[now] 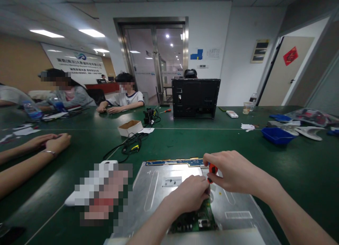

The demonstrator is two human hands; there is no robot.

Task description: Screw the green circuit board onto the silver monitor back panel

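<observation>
Green table (169, 142) spreads out toward glass doors (156, 61), and your work lies at its near edge. Your right hand (235, 169) has thumb and forefinger clamped on the orange tool (213, 168), which looks like a screwdriver; only the handle's thickness parts them. Your left hand (189, 193) bends down just beside it, fingers bunched close together at the tool's lower end. Whether they pinch its shaft, a small part or nothing cannot be told, since the hand hides its own tips.

To do this well, you would probably want the tool square to the surface, a light press before each turn, and the left fingertips steadying the tip so it cannot skate onto the circuitry. Turn with the fingers rather than the wrist.

Under your left hand is the green board (189, 220), toward the near edge of the metal panel (143, 206). A blue strip (169, 162) follows the panel's far edge, your tool close to its right end. Beyond the panel's far left corner lie a cable (132, 144) and an open box (130, 128). A black casing (196, 96) stands upright near the table's far edge; a blue tray (277, 136) sits toward its right.
</observation>
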